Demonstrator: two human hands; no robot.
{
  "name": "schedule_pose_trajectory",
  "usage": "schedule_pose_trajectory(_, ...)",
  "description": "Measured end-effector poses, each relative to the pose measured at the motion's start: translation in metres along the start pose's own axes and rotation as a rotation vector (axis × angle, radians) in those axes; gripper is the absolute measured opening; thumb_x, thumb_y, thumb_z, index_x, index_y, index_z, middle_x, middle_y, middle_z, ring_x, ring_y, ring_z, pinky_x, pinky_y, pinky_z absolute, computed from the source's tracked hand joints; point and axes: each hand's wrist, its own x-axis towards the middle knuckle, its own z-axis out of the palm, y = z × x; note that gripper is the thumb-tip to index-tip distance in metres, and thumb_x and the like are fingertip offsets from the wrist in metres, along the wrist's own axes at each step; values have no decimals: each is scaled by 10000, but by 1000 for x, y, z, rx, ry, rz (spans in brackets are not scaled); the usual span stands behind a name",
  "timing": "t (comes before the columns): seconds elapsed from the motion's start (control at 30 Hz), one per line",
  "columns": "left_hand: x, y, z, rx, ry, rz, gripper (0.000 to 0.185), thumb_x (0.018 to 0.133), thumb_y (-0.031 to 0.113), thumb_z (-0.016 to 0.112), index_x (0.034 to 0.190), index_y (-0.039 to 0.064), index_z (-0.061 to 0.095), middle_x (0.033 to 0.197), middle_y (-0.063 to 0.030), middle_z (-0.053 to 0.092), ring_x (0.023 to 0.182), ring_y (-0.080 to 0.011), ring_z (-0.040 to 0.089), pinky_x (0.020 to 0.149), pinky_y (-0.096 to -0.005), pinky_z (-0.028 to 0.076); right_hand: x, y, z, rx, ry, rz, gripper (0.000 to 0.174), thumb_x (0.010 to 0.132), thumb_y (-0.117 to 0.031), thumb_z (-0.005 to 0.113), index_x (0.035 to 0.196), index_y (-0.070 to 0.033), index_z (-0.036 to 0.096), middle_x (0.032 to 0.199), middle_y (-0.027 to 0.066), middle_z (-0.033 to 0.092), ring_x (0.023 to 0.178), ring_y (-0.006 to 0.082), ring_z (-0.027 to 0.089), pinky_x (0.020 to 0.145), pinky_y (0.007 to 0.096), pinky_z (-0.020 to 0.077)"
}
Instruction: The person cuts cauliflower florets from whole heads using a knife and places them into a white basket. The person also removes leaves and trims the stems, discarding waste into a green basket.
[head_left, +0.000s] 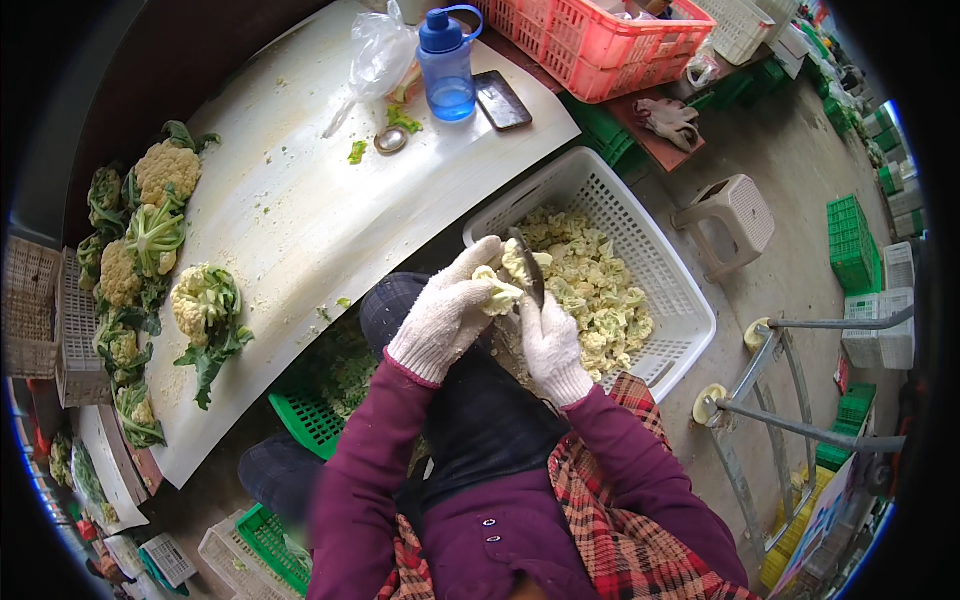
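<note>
My left hand, in a white knit glove, grips a piece of cauliflower by its florets and pale stem. In my gloved right hand is a knife with a dark blade, its tip pointing away from me. The blade lies against a floret beside the held piece. Both hands are over the near left side of a white plastic basket, which holds many cut cauliflower florets. The knife handle is mostly hidden in my fist.
A pale tabletop carries whole cauliflowers, one leafy cauliflower head, a blue water bottle, a phone and a plastic bag. A green crate with leaves sits below. Rightward stand a plastic stool and metal frame.
</note>
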Motion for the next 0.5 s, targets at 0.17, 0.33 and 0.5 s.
schedule_pose_trajectory(0.17, 41, -28, 20, 111, 159, -37, 783, 966, 125, 654, 1562, -54, 177, 1492, -222, 367, 1258, -298, 533, 1034, -459, 492, 9, 53, -27, 679, 97, 779, 285, 1060, -308, 498, 1031, -42, 597, 636, -15, 501, 449, 108, 467, 429, 290, 417)
schedule_pose_trajectory(0.33, 64, -30, 25, 487, 178, 6, 742, 963, 308, 652, 1490, -81, 303, 1463, -281, 421, 1351, -341, 467, 1087, -403, 417, -10, 93, -31, 616, 234, 778, 296, 1061, -306, 473, 1051, -31, 582, 646, -20, 469, 462, 103, 457, 417, 273, 398)
schedule_pose_trajectory(0.5, -2, 72, -16, 555, 387, 214, 726, 975, 302, 634, 1522, -80, 347, 1501, -274, 462, 1347, -315, 506, 1073, -370, 448, 5, 43, 13, 554, 17, 661, 284, 1076, -278, 461, 1032, -23, 577, 648, -18, 475, 451, 95, 459, 424, 256, 391)
